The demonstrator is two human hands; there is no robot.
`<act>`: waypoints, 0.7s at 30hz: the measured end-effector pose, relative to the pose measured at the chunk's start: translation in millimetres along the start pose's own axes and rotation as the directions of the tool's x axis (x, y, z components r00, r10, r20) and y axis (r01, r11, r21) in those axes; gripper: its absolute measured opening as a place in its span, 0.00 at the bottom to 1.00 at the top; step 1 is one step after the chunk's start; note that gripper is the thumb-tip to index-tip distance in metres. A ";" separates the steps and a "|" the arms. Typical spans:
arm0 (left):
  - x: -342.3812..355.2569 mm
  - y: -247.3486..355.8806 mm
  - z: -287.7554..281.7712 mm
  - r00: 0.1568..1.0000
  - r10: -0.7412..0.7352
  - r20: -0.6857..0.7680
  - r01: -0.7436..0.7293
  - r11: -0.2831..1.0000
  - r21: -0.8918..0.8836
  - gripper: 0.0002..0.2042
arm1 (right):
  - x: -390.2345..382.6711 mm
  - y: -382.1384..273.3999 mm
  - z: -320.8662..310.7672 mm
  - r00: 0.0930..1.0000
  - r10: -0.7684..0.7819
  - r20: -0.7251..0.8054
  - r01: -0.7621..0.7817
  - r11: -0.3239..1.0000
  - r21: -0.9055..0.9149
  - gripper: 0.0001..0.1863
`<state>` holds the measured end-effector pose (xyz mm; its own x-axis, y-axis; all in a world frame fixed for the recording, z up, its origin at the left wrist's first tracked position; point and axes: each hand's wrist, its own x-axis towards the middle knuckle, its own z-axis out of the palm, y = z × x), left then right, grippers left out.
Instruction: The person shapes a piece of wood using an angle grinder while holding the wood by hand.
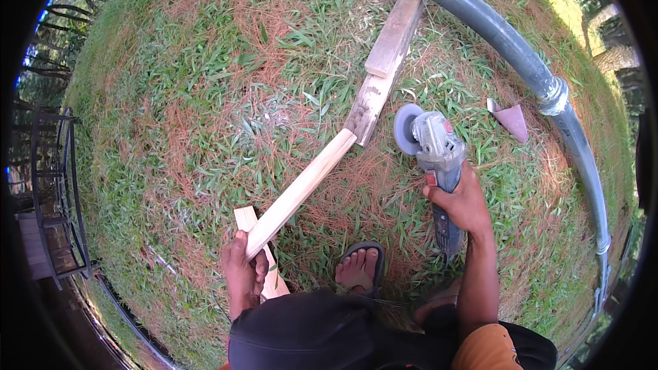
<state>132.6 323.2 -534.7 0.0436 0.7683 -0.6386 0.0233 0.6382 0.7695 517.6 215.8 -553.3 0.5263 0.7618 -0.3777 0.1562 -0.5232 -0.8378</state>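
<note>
My left hand (245,268) is closed round the near end of a pale wooden strip (301,188). The strip slants away to the right, and its far end meets the near end of a weathered board (372,106) on the grass. In my right hand (460,200) is an angle grinder (439,147), gripped round its body. Its round grey disc (407,129) stands to the right of the board, apart from the strip. Below my left hand, a second pale piece of wood (274,281) lies partly hidden.
A thick grey pipe (493,27) curves from the top down the right side. Between it and the grinder lies a pinkish scrap of sandpaper-like sheet (512,122). Another wood block (393,41) rests on the board. My sandalled foot (358,266) is close by. A dark metal frame (58,192) stands far left.
</note>
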 end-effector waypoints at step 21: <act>13.1 23.0 17.7 0.936 0.353 -0.006 -0.342 0.910 0.233 0.23 | 10.5 -21.7 51.1 0.966 -0.071 0.247 0.111 0.982 -0.151 0.33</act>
<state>151.5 347.1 -525.3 0.0426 0.9445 -0.3258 0.2392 0.3070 0.9211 477.1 254.7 -559.2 0.2914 0.8676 -0.4029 0.3381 -0.4874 -0.8050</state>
